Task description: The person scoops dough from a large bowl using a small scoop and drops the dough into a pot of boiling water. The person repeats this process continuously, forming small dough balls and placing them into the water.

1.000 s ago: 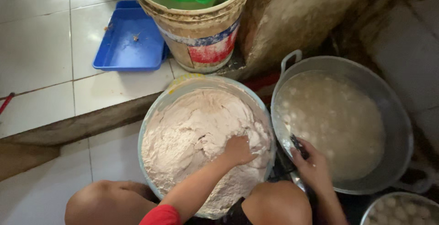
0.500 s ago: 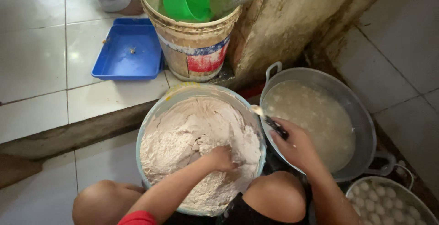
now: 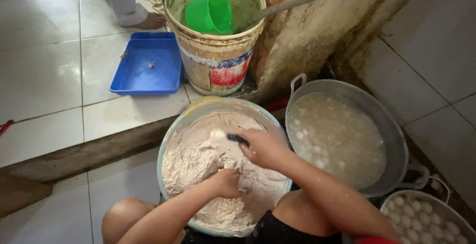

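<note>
Since half a second ago the right hand [image 3: 265, 147] has swung from the pot of cloudy liquid [image 3: 342, 140] to over the dough basin [image 3: 171, 140], fingers closed on a spoon [image 3: 229, 137], apparently its dark handle, whose bowl lies just past the fingertips on the dough [image 3: 198, 167]. The left hand [image 3: 225, 182] presses into the dough's middle, fingers curled and partly buried, grip unclear.

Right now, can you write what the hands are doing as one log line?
left hand: pressed into dough | right hand: holds spoon over basin | beside: pan of cloudy liquid
</note>
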